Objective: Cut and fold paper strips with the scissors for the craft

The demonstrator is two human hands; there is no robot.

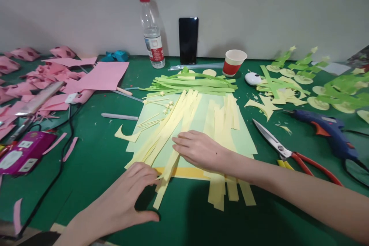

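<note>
Indoors, yellow strips (165, 134), green tabletop (93, 136), pale wall (259, 7)

Hands (198, 150): you had two
Strips (170, 123): overlapped too much for your count
Bottle (154, 42): one
Phone (188, 40): one
Cup (231, 67): one
Glue gun (328, 123): one
Red scissors (281, 149): one pair

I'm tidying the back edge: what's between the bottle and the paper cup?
The head view shows an upright phone, with translucent sticks lying by its base.
</note>
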